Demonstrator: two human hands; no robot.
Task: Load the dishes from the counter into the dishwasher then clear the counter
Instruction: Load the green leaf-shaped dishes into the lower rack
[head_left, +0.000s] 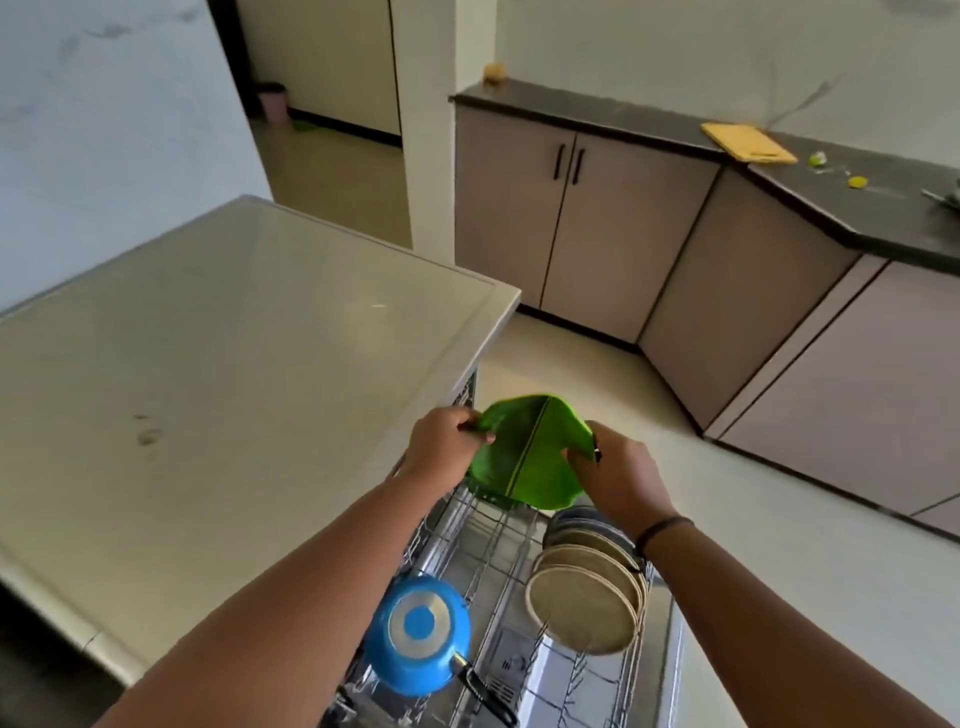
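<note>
green dish going into the lower rack

head view: both hands hold a green dish (524, 452) over the far end of the pulled-out dishwasher rack (498, 551). left hand (441, 447) pinches its left rim, fingers (475, 434) curled over the edge; right hand (618, 475) grips the right rim, with fingers curled round it. the dish is off the rack wires or just touching them at its lower edge, cannot tell which.

step in hand, as a guess: loading, the dish being slotted between tines. next move calls for lowering it on edge into a free slot on the far side, clear of the plates, then letting go with both hands.

orientation: the dish is tilted up on edge, one broad face toward the camera and up, rim at the sides. a thin line runs across it from far top to near bottom, slightly slanted; that reads as its long axis, roughly near-far.

already in the rack: a row of beige plates (587, 597) standing on edge at right, and a blue pan (418, 631) bottom up at near left, handle pointing near-right.

the dark counter (883, 208) far right carries a yellow cutting board (748, 143) and small yellow scraps (857, 181), so clearing looks undone. a pale counter (208, 364) sits left, above the dishwasher.
</note>
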